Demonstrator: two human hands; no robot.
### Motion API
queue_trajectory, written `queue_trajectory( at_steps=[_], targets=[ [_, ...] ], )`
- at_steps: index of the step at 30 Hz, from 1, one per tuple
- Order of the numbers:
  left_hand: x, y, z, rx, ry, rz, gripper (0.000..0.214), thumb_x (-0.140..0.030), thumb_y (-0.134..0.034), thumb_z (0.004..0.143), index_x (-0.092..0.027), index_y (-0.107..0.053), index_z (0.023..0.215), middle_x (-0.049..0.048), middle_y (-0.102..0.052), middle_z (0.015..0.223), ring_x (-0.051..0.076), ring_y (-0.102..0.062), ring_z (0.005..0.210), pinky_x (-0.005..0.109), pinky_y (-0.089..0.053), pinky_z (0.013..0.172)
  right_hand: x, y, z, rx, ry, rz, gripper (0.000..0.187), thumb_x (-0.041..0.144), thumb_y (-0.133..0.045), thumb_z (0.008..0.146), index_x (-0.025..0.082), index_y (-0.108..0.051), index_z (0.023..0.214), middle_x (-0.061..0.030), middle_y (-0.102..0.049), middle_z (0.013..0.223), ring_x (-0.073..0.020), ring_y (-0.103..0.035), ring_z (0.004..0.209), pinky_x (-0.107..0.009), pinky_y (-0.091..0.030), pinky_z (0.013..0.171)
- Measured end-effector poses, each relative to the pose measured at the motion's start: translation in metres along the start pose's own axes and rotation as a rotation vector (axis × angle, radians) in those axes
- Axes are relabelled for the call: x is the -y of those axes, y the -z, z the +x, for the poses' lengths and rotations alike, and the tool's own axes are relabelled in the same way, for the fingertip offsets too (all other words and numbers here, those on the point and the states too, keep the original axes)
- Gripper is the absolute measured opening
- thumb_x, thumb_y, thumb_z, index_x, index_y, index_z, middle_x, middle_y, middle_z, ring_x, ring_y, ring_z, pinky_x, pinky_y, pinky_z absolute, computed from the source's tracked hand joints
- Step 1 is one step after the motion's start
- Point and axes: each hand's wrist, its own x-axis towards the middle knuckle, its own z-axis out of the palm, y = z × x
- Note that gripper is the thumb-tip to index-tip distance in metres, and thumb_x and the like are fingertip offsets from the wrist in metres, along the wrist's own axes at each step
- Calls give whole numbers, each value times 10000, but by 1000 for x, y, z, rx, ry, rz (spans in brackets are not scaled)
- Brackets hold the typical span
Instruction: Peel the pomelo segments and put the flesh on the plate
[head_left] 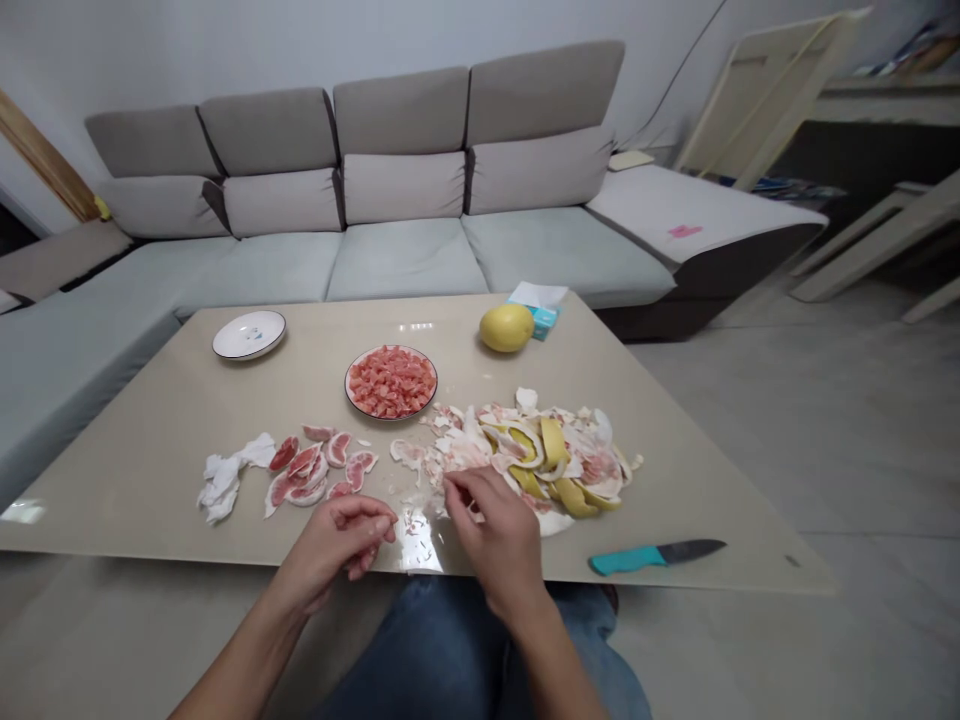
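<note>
Nearby, the right hand (499,540) bunches its fingers narrow at pomelo peel (547,460); the left hand (335,545) curls closed; a knife (652,557) lies right.

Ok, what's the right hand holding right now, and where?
The right hand has its fingertips pinched down at the pomelo pith scraps; whether they grip a piece cannot be told.

The view is taken from a camera worn on the person's head, and it is aimed forward and down. The left hand (334,545) and right hand (499,540) are seen from above and close by, low in the frame, with the denim-covered legs (420,650) beneath them. The surface (150,460) is viewed obliquely from its near edge, across its whole top. A grey sofa (405,260) is taken in farther off, beyond the surface, across the upper part of the frame.
</note>
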Motion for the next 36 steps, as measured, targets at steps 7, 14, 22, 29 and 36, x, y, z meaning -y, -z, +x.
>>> queue_trajectory(
  at_steps=[7, 14, 22, 29, 36],
  targets=[
    [3, 10, 6, 74, 147, -236, 275, -340, -771, 737, -122, -725, 900, 45, -651, 776, 8, -425, 413, 128, -212, 351, -23, -3, 2, 179, -172, -253, 187, 154, -502, 894, 188, -678, 944, -72, -685, 945, -189, -629, 789, -266, -413, 667],
    [-2, 14, 16, 23, 89, -112, 333, -404, -783, 707, -146, -693, 897, 15, -601, 768, 32, -457, 470, 140, -249, 385, -28, -11, 1, 198, -183, -331, 193, 167, -509, 899, 171, -677, 994, -90, -681, 941, -212, -626, 818, -278, -402, 679],
    [-56, 24, 120, -176, -154, 150, 276, -326, -720, 798, -136, -670, 992, -44, -558, 645, 63, -482, 480, 184, -395, 450, -25, -24, 0, 307, -189, -318, 198, 204, -499, 942, 168, -670, 849, -78, -665, 942, -203, -634, 829, -275, -401, 696],
    [-88, 26, 193, -255, -174, 262, 332, -306, -598, 898, -161, -583, 1197, 89, -606, 1223, 251, -627, 1011, 437, -548, 823, -26, -27, -2, 301, -190, -271, 158, 110, -517, 895, 184, -657, 892, -58, -677, 931, -185, -650, 810, -250, -399, 645],
    [-79, 36, 163, -150, -146, 152, 282, -308, -574, 915, -148, -592, 1146, 72, -655, 1038, 172, -652, 804, 335, -563, 676, -29, -28, -3, 254, -218, -213, 130, 200, -556, 887, 178, -631, 784, -63, -661, 819, -204, -628, 737, -273, -416, 631]
  ],
)
